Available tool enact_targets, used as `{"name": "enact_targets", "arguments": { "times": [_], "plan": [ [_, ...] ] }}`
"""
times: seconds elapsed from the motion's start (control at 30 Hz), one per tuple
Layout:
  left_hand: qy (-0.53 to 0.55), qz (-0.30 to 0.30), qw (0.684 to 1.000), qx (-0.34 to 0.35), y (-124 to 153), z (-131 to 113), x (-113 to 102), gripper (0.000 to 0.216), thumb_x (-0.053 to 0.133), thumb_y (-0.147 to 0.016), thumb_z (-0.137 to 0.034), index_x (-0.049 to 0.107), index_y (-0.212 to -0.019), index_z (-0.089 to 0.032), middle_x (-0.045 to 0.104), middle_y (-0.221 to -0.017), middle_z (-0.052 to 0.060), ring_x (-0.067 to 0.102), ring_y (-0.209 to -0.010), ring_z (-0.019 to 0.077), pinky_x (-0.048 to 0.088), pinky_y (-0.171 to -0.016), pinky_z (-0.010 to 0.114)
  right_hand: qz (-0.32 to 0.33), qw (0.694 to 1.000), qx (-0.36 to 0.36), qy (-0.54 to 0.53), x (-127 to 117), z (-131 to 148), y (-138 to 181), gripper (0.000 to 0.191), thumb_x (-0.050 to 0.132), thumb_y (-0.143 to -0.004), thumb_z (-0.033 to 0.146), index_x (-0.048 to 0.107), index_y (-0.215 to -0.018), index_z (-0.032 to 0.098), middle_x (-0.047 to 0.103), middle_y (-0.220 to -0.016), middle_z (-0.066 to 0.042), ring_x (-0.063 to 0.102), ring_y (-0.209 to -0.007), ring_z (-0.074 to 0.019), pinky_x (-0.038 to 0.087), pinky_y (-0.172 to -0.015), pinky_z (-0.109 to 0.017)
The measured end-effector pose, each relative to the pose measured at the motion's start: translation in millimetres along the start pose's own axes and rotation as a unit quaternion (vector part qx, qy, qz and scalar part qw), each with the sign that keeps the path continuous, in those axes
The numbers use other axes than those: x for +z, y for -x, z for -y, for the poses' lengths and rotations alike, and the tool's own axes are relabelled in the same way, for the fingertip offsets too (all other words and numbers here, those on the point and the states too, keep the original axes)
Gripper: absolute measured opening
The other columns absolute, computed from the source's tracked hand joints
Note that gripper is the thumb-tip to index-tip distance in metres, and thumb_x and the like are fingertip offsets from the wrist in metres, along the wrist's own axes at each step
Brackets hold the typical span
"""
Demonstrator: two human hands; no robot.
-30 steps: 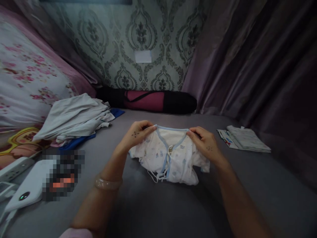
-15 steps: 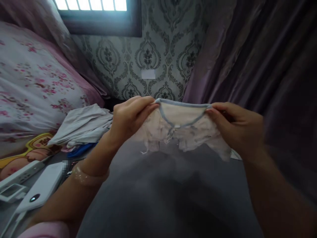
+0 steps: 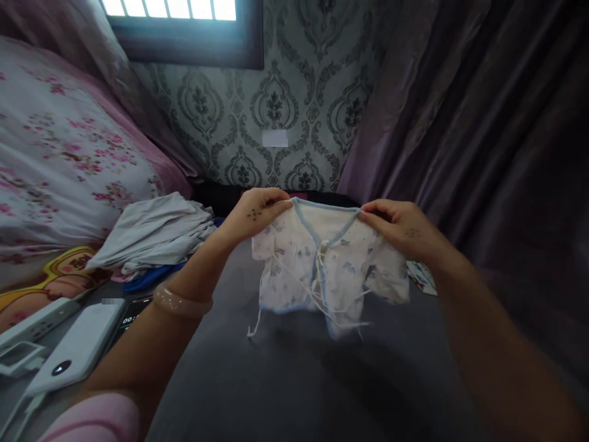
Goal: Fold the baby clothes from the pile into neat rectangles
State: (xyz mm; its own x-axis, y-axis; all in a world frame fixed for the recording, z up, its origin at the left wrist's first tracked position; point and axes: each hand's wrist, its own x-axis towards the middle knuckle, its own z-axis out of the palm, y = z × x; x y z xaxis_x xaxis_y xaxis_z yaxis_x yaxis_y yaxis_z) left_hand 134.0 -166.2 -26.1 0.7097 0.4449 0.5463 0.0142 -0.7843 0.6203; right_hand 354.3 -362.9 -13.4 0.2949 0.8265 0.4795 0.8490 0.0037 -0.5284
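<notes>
While it hangs over the bed (image 3: pixel 276 399), baby shirt (image 3: pixel 322 270), left grip (image 3: pixel 255 215), right grip (image 3: pixel 400 230), both pinching its collar

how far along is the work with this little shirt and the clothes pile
Done, it seems: one flat cloth lies on the right, mostly hidden behind the right hand. In hand: the left hand and right hand pinch the baby shirt by its shoulders, and it hangs open above the grey sheet. Left: the shirt is unfolded, and the pile of clothes on the left looks loose and rumpled.
</notes>
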Motion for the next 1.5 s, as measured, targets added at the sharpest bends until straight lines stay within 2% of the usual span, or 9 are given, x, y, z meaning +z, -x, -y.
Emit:
{"name": "enact_targets", "arguments": {
  "times": [0.2, 0.47, 0.6, 0.67, 0.9, 1.03, 1.13, 1.4, 1.5],
  "plan": [
    [0.130, 0.126, 0.982, -0.049, 15.6, 0.7, -19.7, 0.038, 0.068, -0.073, -0.051, 0.073, -0.087, -0.016, 0.067, -0.071, 0.005, 0.060, -0.062, 0.0155, 0.046, -0.054, 0.024, 0.162, 0.977, 0.057, -0.130, -14.6, 5.9, 11.6, 0.038, 0.066, -0.075, 0.056, 0.071, -0.094, 0.024, 0.070, -0.078, -0.002, 0.062, -0.065, -0.0162, 0.048, -0.056, -0.027],
    [-0.052, -0.063, 0.997, -0.005, -6.1, 11.3, 8.7, 0.032, 0.061, -0.080, -0.044, 0.074, -0.089, -0.016, 0.070, -0.082, 0.006, 0.062, -0.077, 0.0178, 0.047, -0.063, 0.024, 0.047, 0.996, 0.031, -0.065, 7.8, -9.6, -11.5, 0.038, 0.063, -0.077, 0.054, 0.072, -0.091, 0.020, 0.069, -0.081, -0.004, 0.060, -0.070, -0.0166, 0.045, -0.058, -0.027],
    [0.110, 0.163, 0.979, -0.052, 2.5, 6.2, -7.8, 0.033, 0.074, -0.068, -0.046, 0.075, -0.083, -0.016, 0.071, -0.073, 0.006, 0.064, -0.066, 0.0177, 0.049, -0.058, 0.026, 0.256, 0.953, 0.060, -0.149, -8.7, -8.0, 1.0, 0.038, 0.071, -0.070, 0.052, 0.073, -0.092, 0.020, 0.069, -0.078, -0.003, 0.062, -0.068, -0.0163, 0.047, -0.060, -0.027],
    [0.149, 0.211, 0.963, -0.074, 2.0, 10.2, -9.6, 0.034, 0.077, -0.063, -0.044, 0.076, -0.081, -0.016, 0.071, -0.073, 0.007, 0.064, -0.064, 0.0176, 0.049, -0.058, 0.027, 0.264, 0.950, 0.071, -0.150, -10.0, -13.7, -0.3, 0.039, 0.071, -0.070, 0.052, 0.073, -0.091, 0.019, 0.070, -0.078, -0.003, 0.062, -0.068, -0.0164, 0.048, -0.061, -0.028],
    [0.107, -0.057, 0.991, -0.052, -14.7, 24.1, 20.5, 0.034, 0.069, -0.073, -0.044, 0.074, -0.087, -0.014, 0.071, -0.077, 0.006, 0.062, -0.069, 0.0157, 0.047, -0.057, 0.022, 0.023, 0.997, 0.037, -0.056, 12.9, -26.4, -14.2, 0.034, 0.063, -0.076, 0.050, 0.072, -0.089, 0.020, 0.069, -0.079, -0.003, 0.061, -0.071, -0.0167, 0.046, -0.062, -0.028],
    [0.168, 0.124, 0.976, -0.065, -5.0, 16.8, 1.8, 0.034, 0.074, -0.068, -0.045, 0.076, -0.086, -0.016, 0.072, -0.079, 0.006, 0.063, -0.069, 0.0164, 0.050, -0.063, 0.026, 0.206, 0.957, 0.070, -0.191, 3.0, -20.9, -1.2, 0.037, 0.073, -0.065, 0.052, 0.073, -0.084, 0.020, 0.070, -0.077, -0.003, 0.063, -0.070, -0.0164, 0.050, -0.066, -0.030],
    [0.152, 0.234, 0.956, -0.088, -3.2, 25.7, -4.3, 0.030, 0.076, -0.065, -0.042, 0.076, -0.082, -0.018, 0.072, -0.076, 0.006, 0.063, -0.067, 0.0166, 0.049, -0.061, 0.026, 0.201, 0.952, 0.090, -0.214, 3.4, -29.3, -4.0, 0.037, 0.075, -0.063, 0.051, 0.073, -0.082, 0.019, 0.071, -0.078, -0.003, 0.063, -0.071, -0.0163, 0.050, -0.067, -0.030],
    [-0.065, -0.122, 0.990, 0.011, -18.7, 28.9, 20.7, 0.032, 0.059, -0.081, -0.045, 0.075, -0.087, -0.018, 0.071, -0.074, 0.002, 0.062, -0.071, 0.0162, 0.046, -0.066, 0.025, -0.081, 0.991, 0.012, -0.106, 22.8, -38.1, -24.5, 0.037, 0.064, -0.077, 0.053, 0.072, -0.088, 0.019, 0.070, -0.080, -0.004, 0.061, -0.070, -0.0167, 0.046, -0.060, -0.028],
    [-0.135, -0.108, 0.982, 0.076, -18.7, 19.2, 16.5, 0.027, 0.056, -0.084, -0.042, 0.074, -0.088, -0.022, 0.072, -0.080, 0.001, 0.063, -0.078, 0.0157, 0.042, -0.087, 0.031, -0.114, 0.990, -0.014, -0.079, 19.7, -36.4, -24.6, 0.038, 0.062, -0.077, 0.055, 0.072, -0.089, 0.021, 0.070, -0.081, -0.004, 0.062, -0.072, -0.0176, 0.046, -0.062, -0.028]
  ]
}}
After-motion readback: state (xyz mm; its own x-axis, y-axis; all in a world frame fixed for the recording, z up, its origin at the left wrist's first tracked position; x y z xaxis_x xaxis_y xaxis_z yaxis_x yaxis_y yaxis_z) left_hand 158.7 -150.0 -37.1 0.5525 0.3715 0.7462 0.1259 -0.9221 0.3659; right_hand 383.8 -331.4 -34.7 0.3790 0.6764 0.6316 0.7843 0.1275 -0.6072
